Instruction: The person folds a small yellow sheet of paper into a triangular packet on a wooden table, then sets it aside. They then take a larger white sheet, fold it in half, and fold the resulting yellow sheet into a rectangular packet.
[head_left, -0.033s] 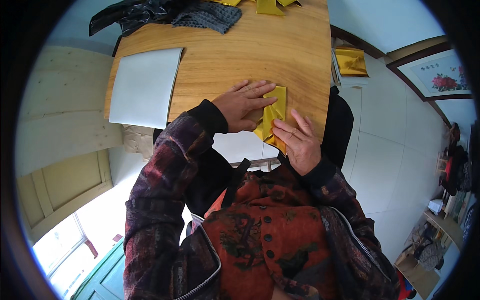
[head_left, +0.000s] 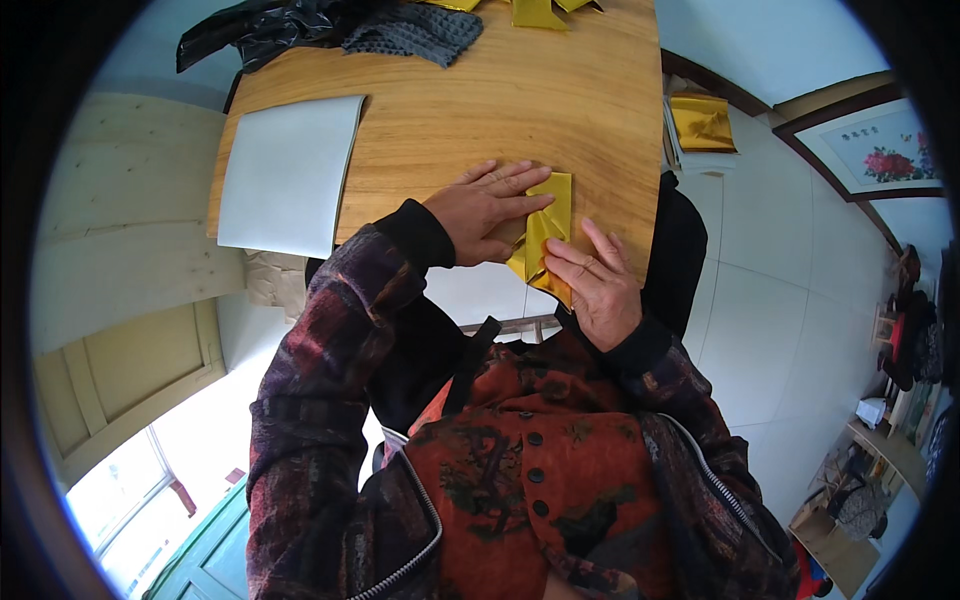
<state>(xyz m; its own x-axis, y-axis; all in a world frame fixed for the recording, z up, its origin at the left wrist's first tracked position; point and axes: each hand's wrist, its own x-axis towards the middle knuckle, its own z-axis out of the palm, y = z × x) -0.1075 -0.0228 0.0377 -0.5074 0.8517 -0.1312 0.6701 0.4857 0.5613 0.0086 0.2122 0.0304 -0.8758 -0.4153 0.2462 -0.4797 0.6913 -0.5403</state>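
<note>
Both hands work on one piece of gold paper, which lies between them at the near edge of the tabletop (head_left: 460, 110). The step in hand looks like folding: the gold paper (head_left: 548, 228) forms a narrow, creased strip, with a flap showing toward the left hand and its lower end seeming to overhang the edge toward the lap.

The left hand (head_left: 474, 212) is spread flat, palm down, its fingertips resting across the upper left of the strip as if to steady it. Its thumb lies close to the lower flap; whether they touch is unclear. The right hand (head_left: 603, 293) has its fingers loosely bent, the nearest ones on the lower right part of the strip; I cannot tell whether it pinches the paper or only presses it, since the underside is hidden.

The next move seems to call for holding the upper end firm with the left hand while the right lines up the lower edge and runs the crease flat. The lower part looks puckered, so it could set crooked if pressed unevenly.

Left of the left hand lies a silvery-grey sheet (head_left: 290, 175); well beyond both hands are more gold pieces (head_left: 538, 14) and a grey cloth (head_left: 415, 36).
</note>
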